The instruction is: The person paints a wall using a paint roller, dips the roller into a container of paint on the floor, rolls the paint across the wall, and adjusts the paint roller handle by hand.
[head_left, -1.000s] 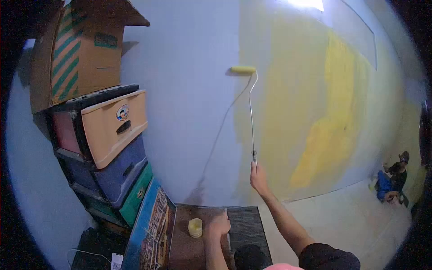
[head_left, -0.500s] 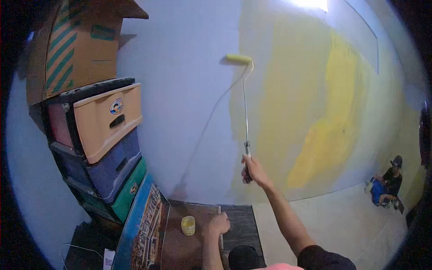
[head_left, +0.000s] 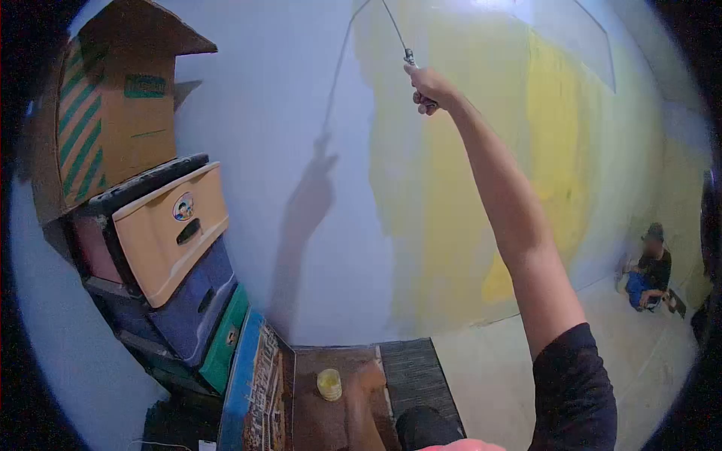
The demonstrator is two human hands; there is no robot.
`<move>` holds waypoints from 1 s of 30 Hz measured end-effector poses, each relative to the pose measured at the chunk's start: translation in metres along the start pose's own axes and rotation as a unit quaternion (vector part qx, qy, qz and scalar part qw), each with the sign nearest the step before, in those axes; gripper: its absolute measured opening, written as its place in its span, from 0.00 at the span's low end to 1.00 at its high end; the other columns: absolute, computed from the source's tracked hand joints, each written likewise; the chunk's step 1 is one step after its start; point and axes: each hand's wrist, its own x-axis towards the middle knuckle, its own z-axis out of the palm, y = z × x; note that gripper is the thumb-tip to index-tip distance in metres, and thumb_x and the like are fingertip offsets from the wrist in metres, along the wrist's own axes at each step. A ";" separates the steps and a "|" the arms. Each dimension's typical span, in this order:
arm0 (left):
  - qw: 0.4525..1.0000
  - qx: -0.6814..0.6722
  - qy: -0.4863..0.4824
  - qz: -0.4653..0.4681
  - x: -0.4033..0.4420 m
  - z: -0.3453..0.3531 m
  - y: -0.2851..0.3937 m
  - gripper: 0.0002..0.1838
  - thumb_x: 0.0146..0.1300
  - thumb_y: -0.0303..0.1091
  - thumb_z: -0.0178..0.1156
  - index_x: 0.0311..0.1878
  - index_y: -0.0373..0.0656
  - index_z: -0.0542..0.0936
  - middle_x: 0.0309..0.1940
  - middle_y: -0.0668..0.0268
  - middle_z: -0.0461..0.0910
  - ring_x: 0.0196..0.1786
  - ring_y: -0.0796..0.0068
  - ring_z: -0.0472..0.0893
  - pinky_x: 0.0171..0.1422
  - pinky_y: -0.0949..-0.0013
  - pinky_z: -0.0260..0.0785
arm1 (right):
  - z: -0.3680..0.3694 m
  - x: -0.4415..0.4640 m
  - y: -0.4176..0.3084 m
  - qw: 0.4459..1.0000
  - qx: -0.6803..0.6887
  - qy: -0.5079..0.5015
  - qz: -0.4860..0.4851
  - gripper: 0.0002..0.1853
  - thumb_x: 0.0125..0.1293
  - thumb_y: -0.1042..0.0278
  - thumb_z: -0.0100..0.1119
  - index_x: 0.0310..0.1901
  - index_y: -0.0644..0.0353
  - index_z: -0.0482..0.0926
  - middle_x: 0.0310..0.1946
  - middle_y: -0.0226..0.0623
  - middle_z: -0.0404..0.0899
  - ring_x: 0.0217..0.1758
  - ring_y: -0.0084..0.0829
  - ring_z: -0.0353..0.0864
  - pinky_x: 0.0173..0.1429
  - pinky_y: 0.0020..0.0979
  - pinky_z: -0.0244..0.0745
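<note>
High on the wall, my right hand is closed round the handle of a paint roller. The roller's thin metal rod runs upward, and its head lies beyond the top edge of the view. Yellow paint covers the wall to the right; the part to the left is pale. Low down, my left hand is closed at the light edge of a brown board, its fingers curled and blurred. A small round tub of yellow paint stands on that board, left of this hand.
On the left stand stacked plastic drawers with a cardboard box on top. A picture panel leans against them. A dark ridged mat lies beside the board. Another person sits on the floor at far right.
My right arm has stretched upward, carrying the roller up the wall until its head left the view. The camera has also shifted slightly. My left hand stays by the board's edge.
</note>
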 end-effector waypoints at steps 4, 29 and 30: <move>1.000 -0.004 0.001 0.000 -0.008 -0.007 -0.002 0.18 0.58 0.33 0.49 0.51 0.41 0.76 0.49 0.47 0.77 0.54 0.49 0.76 0.58 0.53 0.68 | 0.010 -0.004 0.025 0.999 -0.028 0.017 -0.020 0.27 0.69 0.40 0.38 0.38 0.63 0.64 0.17 0.36 0.68 0.11 0.30 0.71 0.14 0.33 0.67; 1.000 -0.015 -0.001 0.009 -0.034 0.003 -0.005 0.20 0.61 0.36 0.47 0.54 0.39 0.72 0.53 0.46 0.74 0.57 0.48 0.73 0.61 0.52 0.64 | 0.266 -0.445 0.469 0.976 -0.173 -0.043 0.125 0.24 0.71 0.51 0.38 0.46 0.69 0.69 0.35 0.64 0.76 0.41 0.62 0.75 0.47 0.54 0.69; 1.000 -0.012 0.002 -0.007 -0.042 -0.007 -0.001 0.20 0.61 0.37 0.47 0.54 0.39 0.72 0.53 0.46 0.74 0.58 0.48 0.73 0.61 0.51 0.65 | 0.264 -0.418 0.451 0.983 -0.182 -0.003 0.023 0.23 0.72 0.52 0.37 0.48 0.68 0.69 0.34 0.63 0.76 0.40 0.62 0.75 0.46 0.54 0.69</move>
